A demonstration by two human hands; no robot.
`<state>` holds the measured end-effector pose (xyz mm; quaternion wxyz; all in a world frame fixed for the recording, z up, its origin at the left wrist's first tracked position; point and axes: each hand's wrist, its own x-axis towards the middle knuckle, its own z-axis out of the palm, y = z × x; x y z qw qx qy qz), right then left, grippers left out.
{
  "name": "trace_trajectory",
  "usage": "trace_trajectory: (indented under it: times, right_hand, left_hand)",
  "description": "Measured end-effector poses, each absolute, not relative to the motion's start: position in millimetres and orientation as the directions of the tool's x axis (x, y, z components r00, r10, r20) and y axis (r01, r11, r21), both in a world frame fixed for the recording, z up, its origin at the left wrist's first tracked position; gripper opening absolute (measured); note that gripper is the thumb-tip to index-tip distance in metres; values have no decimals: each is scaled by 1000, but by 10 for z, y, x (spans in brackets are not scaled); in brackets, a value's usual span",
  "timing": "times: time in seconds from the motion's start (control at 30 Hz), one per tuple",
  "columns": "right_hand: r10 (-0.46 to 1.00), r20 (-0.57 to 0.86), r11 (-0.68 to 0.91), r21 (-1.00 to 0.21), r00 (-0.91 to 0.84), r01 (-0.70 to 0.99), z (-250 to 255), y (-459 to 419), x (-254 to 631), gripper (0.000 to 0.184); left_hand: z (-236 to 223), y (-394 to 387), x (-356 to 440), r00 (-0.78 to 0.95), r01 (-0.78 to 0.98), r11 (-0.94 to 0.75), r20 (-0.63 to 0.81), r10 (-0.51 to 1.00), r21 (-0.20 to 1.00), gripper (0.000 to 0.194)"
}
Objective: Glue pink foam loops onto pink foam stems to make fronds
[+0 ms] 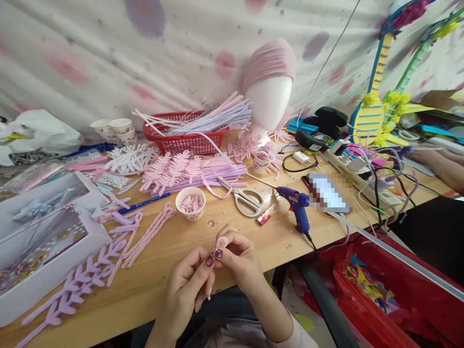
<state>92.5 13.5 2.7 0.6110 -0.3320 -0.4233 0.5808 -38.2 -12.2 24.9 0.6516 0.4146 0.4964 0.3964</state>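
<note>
Left hand (188,282) and right hand (239,258) pinch pink piece (222,241).

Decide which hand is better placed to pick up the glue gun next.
Right, I'd say: the right hand is nearer the glue gun; the left hand is farther away. Both pinch a pink piece, so the right must let go first.

Your left hand (195,280) and right hand (237,256) meet fingertip to fingertip in front of you, thumbs and index fingers pinched together, dark-polished thumbnails facing up, with both forearms angled inward from the bottom of the view.
</note>
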Motion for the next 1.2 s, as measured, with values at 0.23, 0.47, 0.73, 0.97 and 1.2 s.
trace_trajectory:
  times: [0.23,0.47,0.73,0.97,1.2]
  right_hand:
    - [981,151,191,-871,124,-452,-27,159,858,24]
    - [980,129,174,-927,153,-332,43,265,924,18]
    - [897,116,241,-937,426,-253,154,399,1094,17]
    - [995,-5,26,-948,96,-316,150,318,1008,20]
    - [995,-61,-13,-864,80,-504,203,321,889,21]
  left_hand:
    - [219,-37,-342,326,-229,432,-350,878,872,48]
    - [236,-3,-303,303,-205,373,-303,903,905,47]
    - [255,17,-412,335,-171,426,-354,873,889,44]
    - [266,31,-374,290,-141,337,-287,913,931,41]
    - [239,4,-383,340,-138,321,-259,904,937,42]
